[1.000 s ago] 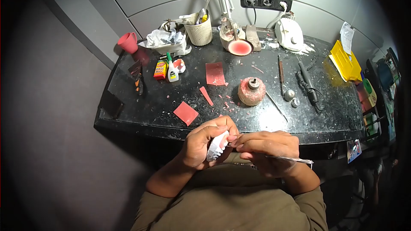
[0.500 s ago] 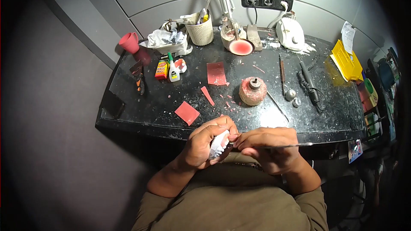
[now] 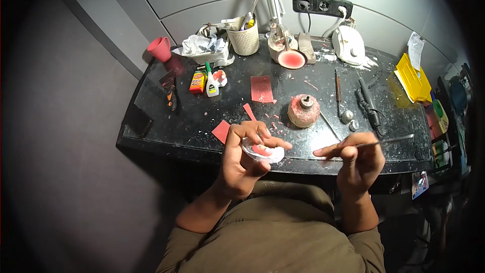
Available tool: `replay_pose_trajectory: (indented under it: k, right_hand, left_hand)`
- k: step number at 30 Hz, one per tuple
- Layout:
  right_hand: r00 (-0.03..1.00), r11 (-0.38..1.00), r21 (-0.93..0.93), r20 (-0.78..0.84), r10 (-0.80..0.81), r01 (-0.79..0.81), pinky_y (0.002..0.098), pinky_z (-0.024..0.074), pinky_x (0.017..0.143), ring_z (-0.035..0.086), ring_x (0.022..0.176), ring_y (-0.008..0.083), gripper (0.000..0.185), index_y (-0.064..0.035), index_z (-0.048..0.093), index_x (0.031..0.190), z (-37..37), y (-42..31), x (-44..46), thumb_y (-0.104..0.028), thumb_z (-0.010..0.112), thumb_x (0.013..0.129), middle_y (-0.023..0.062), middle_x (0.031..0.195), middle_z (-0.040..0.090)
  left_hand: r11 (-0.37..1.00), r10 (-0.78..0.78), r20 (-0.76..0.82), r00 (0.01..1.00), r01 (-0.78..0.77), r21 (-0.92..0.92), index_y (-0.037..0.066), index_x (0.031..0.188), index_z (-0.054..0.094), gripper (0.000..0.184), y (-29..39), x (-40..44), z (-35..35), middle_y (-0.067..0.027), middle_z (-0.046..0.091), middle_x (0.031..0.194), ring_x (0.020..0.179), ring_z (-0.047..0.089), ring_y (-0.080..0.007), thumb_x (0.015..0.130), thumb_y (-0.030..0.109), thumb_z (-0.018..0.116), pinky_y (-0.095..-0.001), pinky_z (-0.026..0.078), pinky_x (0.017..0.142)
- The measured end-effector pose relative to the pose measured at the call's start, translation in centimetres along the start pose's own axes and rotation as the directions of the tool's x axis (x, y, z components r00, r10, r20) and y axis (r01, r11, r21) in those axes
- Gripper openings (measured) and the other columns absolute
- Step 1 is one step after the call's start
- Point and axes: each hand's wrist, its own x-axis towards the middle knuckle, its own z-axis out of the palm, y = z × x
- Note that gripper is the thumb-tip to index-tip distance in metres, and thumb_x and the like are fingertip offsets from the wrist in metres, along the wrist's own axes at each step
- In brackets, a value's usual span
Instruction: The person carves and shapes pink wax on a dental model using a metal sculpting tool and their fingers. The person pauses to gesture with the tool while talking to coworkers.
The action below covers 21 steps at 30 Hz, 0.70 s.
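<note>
My left hand (image 3: 236, 164) holds a white plaster dental model (image 3: 275, 157) with pink wax on it, above the table's front edge. Its fingers curl round the model's left side, index finger stretched across the top. To the right, apart from the model, my right hand (image 3: 359, 164) pinches a thin metal wax carving tool (image 3: 396, 139) that points out rightward. Beyond the hands stands a wax-crusted spirit burner (image 3: 303, 114). A pink wax sheet (image 3: 261, 90), a narrow wax strip (image 3: 249, 111) and another wax piece (image 3: 221, 131), partly behind my left hand, lie on the table.
On the black table (image 3: 202, 116) are a glue bottle (image 3: 211, 85), a small red-yellow box (image 3: 198, 82), a scraper (image 3: 171, 96) and a corded handpiece (image 3: 370, 103). Behind stand a pink mug (image 3: 160, 49), a woven basket (image 3: 244, 40) and a round wax dish (image 3: 292, 59).
My hands have moved apart and up over the table edge. The right hand has drawn the tool away from the model; the left has turned the model so its wax side shows.
</note>
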Motion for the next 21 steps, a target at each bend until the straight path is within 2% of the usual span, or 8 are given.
replay_pose_trajectory:
  k: [3,7,9,12,14,16,17,21]
  right_hand:
    - [1.000,1.000,0.016,0.023,-0.005,0.005,0.0388,0.0623,0.081,0.075,0.094,0.0312,0.015,0.0114,0.057,0.108,2.4,-0.1,-0.7,-0.001,0.060,0.100,0.0260,0.099,0.072]
    - [0.955,0.910,-0.331,0.243,-0.172,0.248,0.0366,0.0610,0.086,0.075,0.101,0.0314,0.026,0.0047,0.066,0.113,3.7,-0.7,-0.2,0.006,0.073,0.088,0.0237,0.108,0.073]
    - [0.958,0.918,-0.304,0.207,-0.198,0.255,0.0329,0.0617,0.082,0.074,0.103,0.0315,0.027,0.0021,0.068,0.111,4.1,-0.1,-0.6,0.005,0.075,0.085,0.0184,0.116,0.072]
    - [0.971,0.969,-0.188,0.208,-0.118,0.159,0.0363,0.0574,0.092,0.070,0.109,0.0280,0.018,0.0012,0.065,0.117,4.7,1.4,-2.0,-0.006,0.061,0.100,0.0184,0.119,0.070]
    - [0.969,0.998,-0.018,0.243,-0.046,0.052,0.0323,0.0530,0.098,0.066,0.116,0.0237,0.025,-0.0002,0.061,0.128,4.3,3.1,-2.8,-0.009,0.055,0.105,0.0142,0.125,0.067]
    - [0.980,0.986,0.043,0.113,-0.164,0.160,0.0327,0.0541,0.093,0.068,0.107,0.0225,0.025,0.0021,0.061,0.125,5.5,1.2,-1.6,-0.011,0.055,0.106,0.0124,0.118,0.069]
    - [0.976,0.967,0.164,0.070,-0.208,0.195,0.0334,0.0551,0.092,0.070,0.104,0.0226,0.024,0.0030,0.061,0.124,5.9,1.5,-1.6,-0.012,0.056,0.105,0.0121,0.117,0.070]
    - [0.946,0.941,-0.113,-0.032,-0.324,0.319,0.0340,0.0531,0.080,0.067,0.091,0.0201,0.025,0.0000,0.064,0.111,5.4,0.1,-0.3,-0.024,0.058,0.105,0.0099,0.098,0.069]
  left_hand:
    - [0.999,0.041,-0.019,0.999,-0.041,-0.013,0.007,0.113,0.035,0.054,-0.5,0.2,0.4,-0.0145,0.045,0.122,0.119,0.062,-0.0459,0.090,0.026,0.079,-0.0538,0.051,0.101]
    - [0.992,0.123,-0.040,0.992,-0.123,-0.017,0.007,0.113,0.035,0.052,-1.1,0.0,0.8,-0.0149,0.046,0.125,0.120,0.061,-0.0473,0.090,0.020,0.079,-0.0583,0.050,0.104]
    - [0.990,0.135,-0.068,0.989,-0.137,-0.023,0.008,0.111,0.036,0.050,-1.3,0.1,1.2,-0.0141,0.049,0.122,0.123,0.059,-0.0476,0.088,0.017,0.080,-0.0595,0.051,0.103]
    - [0.983,0.030,-0.191,0.981,0.006,0.184,0.002,0.112,0.046,0.048,-0.7,-0.5,0.7,-0.0133,0.060,0.111,0.114,0.064,-0.0391,0.085,0.019,0.082,-0.0547,0.052,0.100]
    - [0.959,0.104,-0.110,0.988,-0.071,0.276,-0.001,0.116,0.047,0.059,-2.4,0.4,0.2,-0.0179,0.059,0.118,0.114,0.064,-0.0357,0.085,0.037,0.080,-0.0507,0.050,0.102]
    - [0.949,0.213,-0.091,0.973,-0.185,0.254,0.000,0.121,0.043,0.071,-3.8,0.9,0.3,-0.0234,0.056,0.130,0.121,0.059,-0.0367,0.090,0.056,0.072,-0.0487,0.047,0.105]
    - [0.919,0.301,-0.023,0.953,-0.284,0.274,-0.002,0.125,0.044,0.069,-3.1,1.2,1.9,-0.0239,0.055,0.133,0.121,0.058,-0.0346,0.093,0.054,0.068,-0.0467,0.045,0.106]
    - [0.800,0.447,-0.038,0.894,-0.380,0.464,-0.008,0.128,0.051,0.059,-3.0,3.1,3.0,-0.0238,0.059,0.131,0.113,0.061,-0.0300,0.099,0.042,0.065,-0.0413,0.048,0.100]
